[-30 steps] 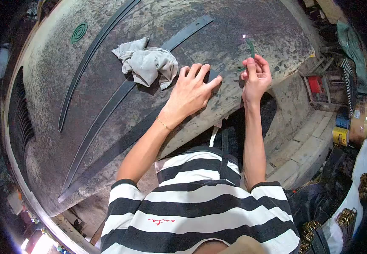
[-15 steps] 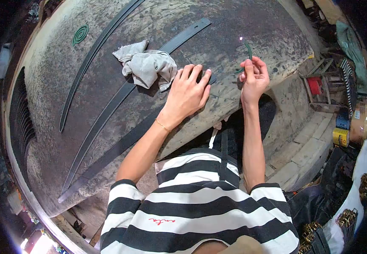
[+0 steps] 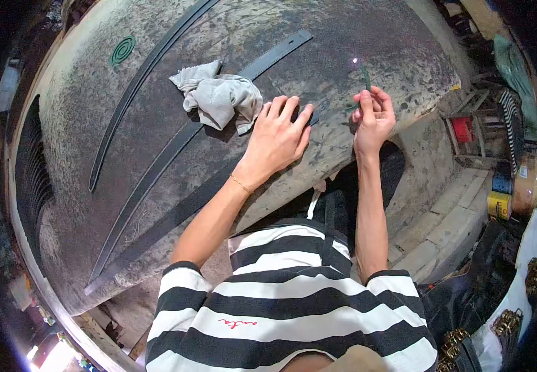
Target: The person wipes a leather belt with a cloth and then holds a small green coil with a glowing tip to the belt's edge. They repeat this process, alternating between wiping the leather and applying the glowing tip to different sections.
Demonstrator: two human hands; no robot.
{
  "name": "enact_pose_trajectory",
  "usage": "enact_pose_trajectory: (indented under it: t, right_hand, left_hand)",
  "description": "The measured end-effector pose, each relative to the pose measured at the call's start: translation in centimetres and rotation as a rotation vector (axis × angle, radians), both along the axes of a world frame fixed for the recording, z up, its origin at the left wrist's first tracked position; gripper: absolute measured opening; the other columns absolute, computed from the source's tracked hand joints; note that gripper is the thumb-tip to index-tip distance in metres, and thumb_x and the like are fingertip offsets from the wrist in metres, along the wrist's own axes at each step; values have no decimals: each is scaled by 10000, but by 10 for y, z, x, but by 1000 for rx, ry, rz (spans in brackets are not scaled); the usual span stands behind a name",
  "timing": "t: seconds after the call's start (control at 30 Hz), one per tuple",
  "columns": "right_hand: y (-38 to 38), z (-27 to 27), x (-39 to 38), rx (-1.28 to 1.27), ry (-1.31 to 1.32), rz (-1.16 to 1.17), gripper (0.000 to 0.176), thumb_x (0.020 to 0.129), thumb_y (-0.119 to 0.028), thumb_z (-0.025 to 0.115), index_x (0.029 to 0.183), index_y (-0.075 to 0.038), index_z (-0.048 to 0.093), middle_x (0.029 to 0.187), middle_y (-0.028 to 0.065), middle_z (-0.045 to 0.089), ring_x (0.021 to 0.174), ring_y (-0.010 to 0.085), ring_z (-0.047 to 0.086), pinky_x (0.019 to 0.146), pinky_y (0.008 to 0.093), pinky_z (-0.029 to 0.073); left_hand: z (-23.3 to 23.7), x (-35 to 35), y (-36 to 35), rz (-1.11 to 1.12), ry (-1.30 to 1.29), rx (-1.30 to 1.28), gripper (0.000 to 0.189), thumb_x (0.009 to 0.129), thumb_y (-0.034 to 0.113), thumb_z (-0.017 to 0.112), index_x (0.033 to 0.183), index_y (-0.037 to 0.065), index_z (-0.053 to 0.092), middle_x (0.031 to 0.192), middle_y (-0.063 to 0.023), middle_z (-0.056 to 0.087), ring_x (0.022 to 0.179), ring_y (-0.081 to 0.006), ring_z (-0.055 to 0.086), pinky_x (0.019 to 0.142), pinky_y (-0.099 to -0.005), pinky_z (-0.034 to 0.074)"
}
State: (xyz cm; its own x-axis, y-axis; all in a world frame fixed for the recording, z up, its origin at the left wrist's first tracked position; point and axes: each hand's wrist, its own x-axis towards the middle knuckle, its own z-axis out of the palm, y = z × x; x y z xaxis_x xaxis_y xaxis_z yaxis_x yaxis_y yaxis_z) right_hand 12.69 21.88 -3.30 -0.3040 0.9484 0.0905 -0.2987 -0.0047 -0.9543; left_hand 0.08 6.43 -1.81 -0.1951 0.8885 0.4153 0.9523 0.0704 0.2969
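Note:
My left hand (image 3: 278, 136) lies with its fingers spread on the near end of a dark strap (image 3: 181, 208), right of a crumpled grey cloth (image 3: 219, 99). The cloth rests across a second, stitched strap (image 3: 157, 170). In a pinch, my right hand (image 3: 372, 115) holds a curved green coil piece (image 3: 366, 75), whose tip glows bright. Farther back lies another long dark strap (image 3: 135, 87), with a green spiral coil (image 3: 123, 50) to its left.
The worn, stained table (image 3: 318, 149) curves down at its near edge. At right are a wooden frame with a red item (image 3: 464, 129), a yellow box (image 3: 498, 204), a cardboard box (image 3: 527, 180) and straps with brass buckles (image 3: 507, 322).
The view has shifted slightly, so the table items appear a little lower and to the right. Both hands keep nearly the same pose, the right one still holding the green piece.

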Motion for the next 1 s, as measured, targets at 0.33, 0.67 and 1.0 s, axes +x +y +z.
enact_pose_trajectory:
  t: [0.33, 0.67, 1.0]
  right_hand:
    - [1, 1, 3, 2, -53, -36, 240, 930, -117, 669, 1131, -26, 576, 865, 66, 665, 628, 70, 567, 503, 193, 422]
    - [12, -15, 5, 72, -32, 44, 235, 968, -74, 607, 1178, 8, 541, 869, 80, 654, 560, 46, 456, 493, 200, 385]
    - [16, -12, 6, 87, -71, -5, 263, 964, -81, 616, 1180, 27, 512, 873, 104, 654, 563, 67, 468, 490, 213, 395]
  left_hand:
    - [0, 4, 3, -16, -38, 14, 381, 838, 211, 641, 1175, 37, 604, 1128, -162, 559, 1078, -336, 524, 908, -449, 445]
    - [-13, -2, -5, 20, 15, 76, 371, 805, 267, 662, 1100, 46, 616, 1113, -129, 563, 1051, -281, 523, 866, -406, 439]
    - [-12, 0, -4, 57, 153, 124, 270, 715, 208, 619, 880, -4, 648, 840, -77, 588, 863, -225, 560, 728, -324, 444]
